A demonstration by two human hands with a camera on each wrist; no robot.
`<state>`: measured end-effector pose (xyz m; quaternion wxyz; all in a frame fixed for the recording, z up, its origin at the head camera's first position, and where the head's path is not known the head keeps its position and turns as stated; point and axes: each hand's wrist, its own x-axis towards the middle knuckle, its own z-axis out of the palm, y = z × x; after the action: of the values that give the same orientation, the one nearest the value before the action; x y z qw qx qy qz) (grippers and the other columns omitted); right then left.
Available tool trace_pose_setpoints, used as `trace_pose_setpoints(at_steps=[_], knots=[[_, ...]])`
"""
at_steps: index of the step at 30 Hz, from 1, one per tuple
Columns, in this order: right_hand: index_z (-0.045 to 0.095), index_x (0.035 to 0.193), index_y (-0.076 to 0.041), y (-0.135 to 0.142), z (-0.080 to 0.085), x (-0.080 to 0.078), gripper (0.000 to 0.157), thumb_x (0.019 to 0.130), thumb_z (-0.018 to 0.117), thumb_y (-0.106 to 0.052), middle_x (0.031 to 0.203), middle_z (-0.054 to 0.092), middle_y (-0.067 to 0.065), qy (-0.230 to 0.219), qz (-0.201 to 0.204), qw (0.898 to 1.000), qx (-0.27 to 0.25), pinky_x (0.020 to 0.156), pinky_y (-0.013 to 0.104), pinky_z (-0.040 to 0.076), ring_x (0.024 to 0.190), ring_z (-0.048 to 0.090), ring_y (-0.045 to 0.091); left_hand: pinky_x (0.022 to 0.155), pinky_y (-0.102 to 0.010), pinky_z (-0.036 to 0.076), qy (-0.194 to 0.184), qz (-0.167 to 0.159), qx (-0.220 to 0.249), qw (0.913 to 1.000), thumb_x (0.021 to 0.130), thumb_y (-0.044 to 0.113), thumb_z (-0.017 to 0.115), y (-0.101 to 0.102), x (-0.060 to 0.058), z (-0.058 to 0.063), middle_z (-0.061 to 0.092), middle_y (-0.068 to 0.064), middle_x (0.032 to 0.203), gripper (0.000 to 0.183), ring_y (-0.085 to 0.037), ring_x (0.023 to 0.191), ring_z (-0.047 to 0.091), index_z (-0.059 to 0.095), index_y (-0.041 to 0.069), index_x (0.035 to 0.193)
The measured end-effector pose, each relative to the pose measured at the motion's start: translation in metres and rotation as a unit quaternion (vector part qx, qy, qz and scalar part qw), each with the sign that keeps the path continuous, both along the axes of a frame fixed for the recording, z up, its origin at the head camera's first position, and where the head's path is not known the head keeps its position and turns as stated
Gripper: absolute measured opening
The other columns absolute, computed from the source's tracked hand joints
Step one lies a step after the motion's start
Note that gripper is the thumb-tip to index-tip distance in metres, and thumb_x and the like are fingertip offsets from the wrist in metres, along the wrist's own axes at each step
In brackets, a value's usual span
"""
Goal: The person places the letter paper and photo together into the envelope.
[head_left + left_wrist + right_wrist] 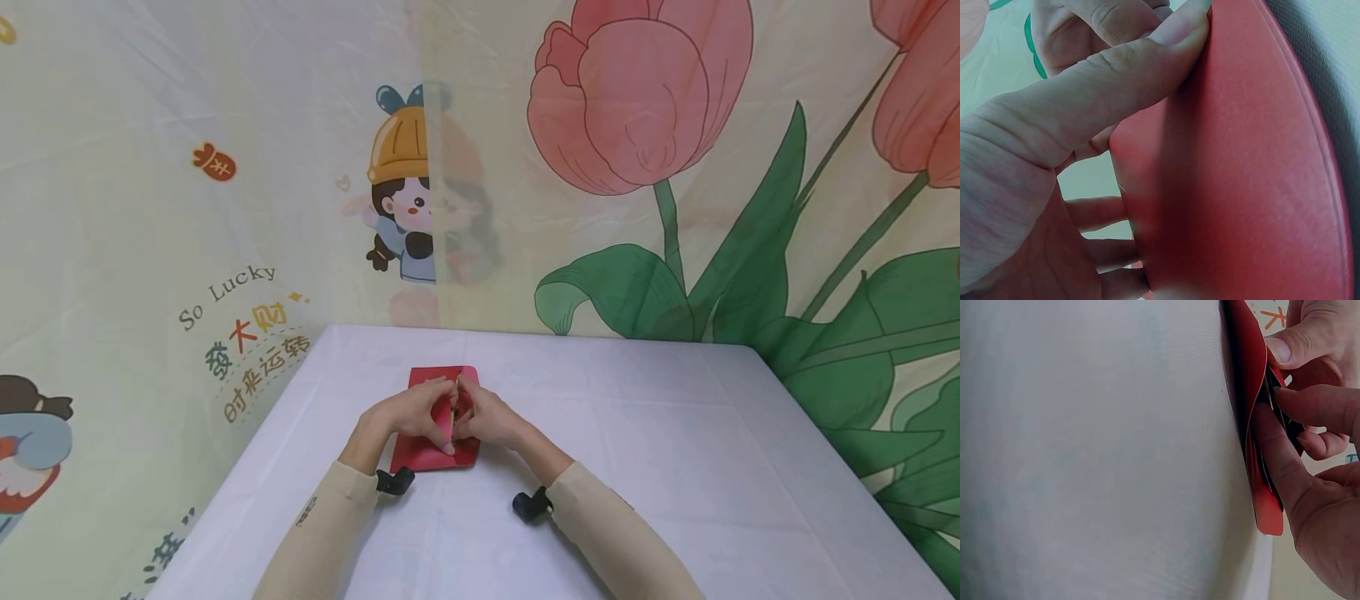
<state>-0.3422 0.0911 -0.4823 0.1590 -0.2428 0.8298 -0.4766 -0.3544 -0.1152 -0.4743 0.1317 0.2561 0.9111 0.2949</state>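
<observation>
A red envelope (423, 454) lies on the white table with its opening edge lifted between both hands. My left hand (412, 408) grips this raised edge, its thumb (1129, 69) on the red face and the fingers at the edge. From the other side my right hand (487, 414) reaches into the opening. In the right wrist view its thumb and a finger (1282, 447) pinch a thin dark piece (1290, 428) at the gap of the envelope (1268, 512). Most of that piece is hidden by red layers and fingers, so its kind cannot be told.
The white tabletop (637, 433) stretches to the right of the hands. Behind it hangs a printed cloth (487, 50) with tulips and cartoon figures. Each sleeve cuff has a small black wrist camera (532, 505) near it.
</observation>
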Motion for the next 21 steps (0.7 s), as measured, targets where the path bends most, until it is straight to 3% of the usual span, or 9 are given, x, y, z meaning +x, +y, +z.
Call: trace_pose_setpoints(at_steps=[3, 8, 15, 21], knots=[[0.025, 0.164, -0.012, -0.0007, 0.0013, 0.0003, 0.092, 0.088, 0.076, -0.001, 0.117, 0.069, 0.018, -0.003, 0.004, 1.000, 0.003, 0.077, 0.028, 0.059, 0.083, 0.071, 0.015, 0.099, -0.052, 0.057, -0.008, 0.008, 0.000, 0.9999, 0.065, 0.040, 0.099, 0.0003, 0.0000, -0.0005, 0.052, -0.005, 0.147, 0.067, -0.027, 0.137, 0.045, 0.059, 0.022, 0.116], [0.018, 0.166, -0.008, -0.0019, 0.0019, 0.0011, 0.095, 0.090, 0.074, 0.000, 0.114, 0.070, 0.020, -0.016, 0.000, 1.000, 0.000, 0.076, 0.027, 0.058, 0.085, 0.071, 0.016, 0.105, -0.056, 0.053, -0.011, 0.018, -0.008, 0.9997, 0.065, 0.040, 0.099, 0.0006, 0.0004, -0.0003, 0.040, -0.007, 0.163, 0.066, -0.031, 0.149, 0.036, 0.060, 0.025, 0.117], [0.014, 0.167, -0.008, -0.0018, 0.0015, 0.0014, 0.097, 0.090, 0.073, 0.000, 0.112, 0.071, 0.020, -0.023, -0.007, 1.000, -0.002, 0.077, 0.027, 0.056, 0.087, 0.072, 0.018, 0.103, -0.055, 0.055, -0.009, 0.023, -0.012, 0.9996, 0.065, 0.041, 0.099, 0.0011, 0.0009, 0.0001, 0.041, -0.007, 0.162, 0.067, -0.030, 0.147, 0.038, 0.061, 0.026, 0.117], [0.014, 0.166, -0.006, -0.0003, 0.0001, 0.0008, 0.096, 0.091, 0.073, 0.000, 0.119, 0.069, 0.018, -0.020, -0.006, 1.000, -0.006, 0.076, 0.029, 0.057, 0.088, 0.071, 0.016, 0.095, -0.049, 0.059, -0.005, 0.012, -0.007, 0.9999, 0.065, 0.041, 0.099, 0.0008, -0.0003, -0.0006, 0.053, -0.003, 0.144, 0.068, -0.025, 0.132, 0.047, 0.060, 0.025, 0.118]])
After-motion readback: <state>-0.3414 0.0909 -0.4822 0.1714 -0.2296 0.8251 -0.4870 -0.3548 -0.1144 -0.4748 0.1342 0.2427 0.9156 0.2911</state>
